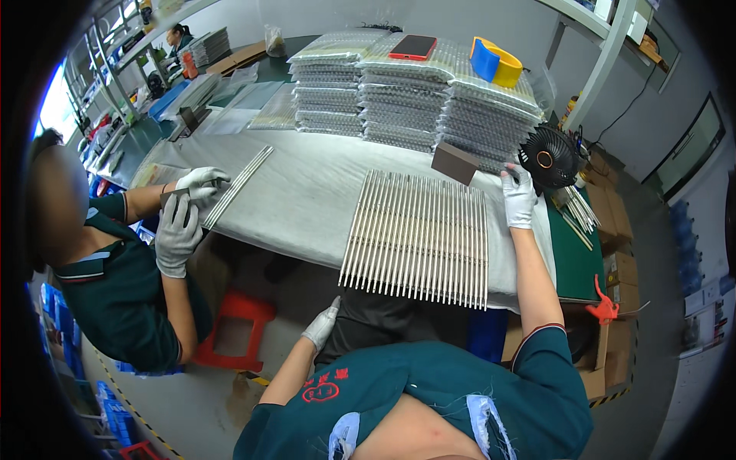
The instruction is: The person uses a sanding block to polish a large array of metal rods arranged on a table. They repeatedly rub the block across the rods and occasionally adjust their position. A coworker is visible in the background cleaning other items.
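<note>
A row of thin silvery metal rods (pixel 416 238) lies side by side on the pale cloth in front of me, their near ends over the table's edge. My right hand (pixel 519 201), in a white glove with bare fingertips, is raised at the right of the rods, beside the black fan. Its fingers are apart and I see nothing in them. Just left of it rests a dark brown block (pixel 455 163). Below the table edge, next to my dark-trousered thigh, is my gloved left hand (pixel 322 325), fingers stretched out and holding nothing visible.
Stacks of bubble-wrapped packs (pixel 402 96) line the back, topped by a red-edged phone (pixel 413 47) and a yellow-blue ring (pixel 497 63). The fan (pixel 549 158) stands at right. A co-worker (pixel 123 261) sits left, near several rods (pixel 239 186) and a red stool (pixel 236 330).
</note>
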Demonstrator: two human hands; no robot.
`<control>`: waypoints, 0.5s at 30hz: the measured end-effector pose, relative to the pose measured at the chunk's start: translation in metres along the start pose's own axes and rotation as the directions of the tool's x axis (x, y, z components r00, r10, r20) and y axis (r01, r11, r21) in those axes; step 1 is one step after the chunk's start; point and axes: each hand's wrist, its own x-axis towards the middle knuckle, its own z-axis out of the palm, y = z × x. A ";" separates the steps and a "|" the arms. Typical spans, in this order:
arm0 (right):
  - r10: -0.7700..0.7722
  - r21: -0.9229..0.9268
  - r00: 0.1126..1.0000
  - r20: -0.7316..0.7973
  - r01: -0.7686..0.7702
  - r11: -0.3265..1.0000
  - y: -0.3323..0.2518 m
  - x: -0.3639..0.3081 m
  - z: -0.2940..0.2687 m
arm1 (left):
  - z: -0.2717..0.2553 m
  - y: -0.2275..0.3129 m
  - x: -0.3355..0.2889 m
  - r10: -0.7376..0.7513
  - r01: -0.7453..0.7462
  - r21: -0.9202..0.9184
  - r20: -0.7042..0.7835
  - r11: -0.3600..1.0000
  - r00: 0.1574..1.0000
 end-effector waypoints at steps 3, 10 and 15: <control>0.022 0.045 0.998 -0.067 -0.019 0.999 0.002 -0.001 0.007 | -0.015 -0.044 0.038 -0.131 0.147 -0.121 0.131 0.982 0.983; 0.005 0.039 0.993 -0.115 0.000 0.999 0.008 -0.004 0.006 | -0.015 -0.087 0.040 -0.460 0.458 -0.339 0.080 0.822 0.885; 0.017 0.023 0.998 -0.061 -0.016 1.000 0.001 -0.004 0.005 | -0.026 -0.137 0.030 -0.446 0.426 -0.353 0.026 0.833 0.895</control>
